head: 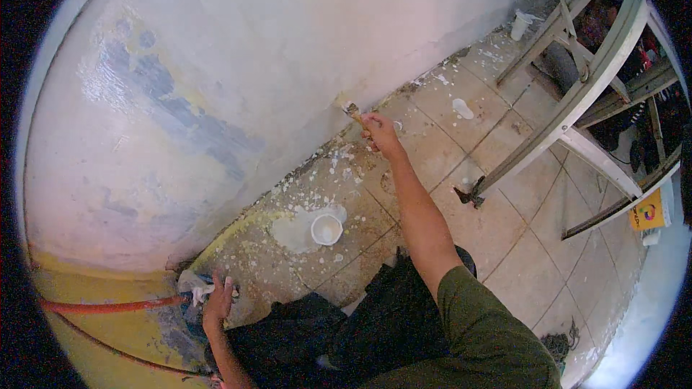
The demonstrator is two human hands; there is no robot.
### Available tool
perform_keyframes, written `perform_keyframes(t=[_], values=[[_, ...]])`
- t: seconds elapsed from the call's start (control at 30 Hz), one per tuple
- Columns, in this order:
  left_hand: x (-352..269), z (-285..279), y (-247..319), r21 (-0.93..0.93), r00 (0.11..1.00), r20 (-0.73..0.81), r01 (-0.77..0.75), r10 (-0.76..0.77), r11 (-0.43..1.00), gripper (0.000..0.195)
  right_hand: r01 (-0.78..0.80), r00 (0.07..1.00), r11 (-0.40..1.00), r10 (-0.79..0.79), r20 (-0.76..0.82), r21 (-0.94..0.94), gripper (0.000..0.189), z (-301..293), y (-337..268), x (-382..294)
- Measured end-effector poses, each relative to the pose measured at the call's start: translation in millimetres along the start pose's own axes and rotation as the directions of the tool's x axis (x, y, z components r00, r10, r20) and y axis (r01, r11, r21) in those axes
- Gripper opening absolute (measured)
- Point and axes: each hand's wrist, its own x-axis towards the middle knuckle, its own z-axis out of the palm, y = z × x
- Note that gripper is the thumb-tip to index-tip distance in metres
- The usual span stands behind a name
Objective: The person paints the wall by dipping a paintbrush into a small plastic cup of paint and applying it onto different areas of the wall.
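My right hand (378,132) grips the handle of a paintbrush (352,111), whose bristles meet the foot of the pale painted wall (303,38) just above the floor edge. My left hand (218,302) is at the lower left, near a whitish object (203,287) by the wall corner; whether it holds this cannot be told. Between my hands a small white cup (326,229) with pale liquid inside stands on the tiled floor, in a spill of pale paint (292,229). Grey patches (162,92) mark the wall at the left.
A wooden stepladder (573,102) stands on the right. Behind it is a yellow and white paint bucket (651,213). Another white container (521,25) sits by the wall at the top right. A red hose (113,305) runs in at the lower left. Paint spatters cover the floor tiles.
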Motion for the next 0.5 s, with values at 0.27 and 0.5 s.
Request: perform_keyframes(t=[0.27,0.5], values=[[-13,-3,12,-0.175,0.995,0.021,0.101,-0.099,0.979,0.069,0.096,0.993,0.995,-0.098,-0.071,-0.036,0.024,-34,-11,17],[-25,-6,41,-0.298,1.000,0.011,-0.023,0.027,0.954,0.067,-0.140,0.923,0.616,-0.201,-0.327,-0.775,0.028,-2,-43,1]])
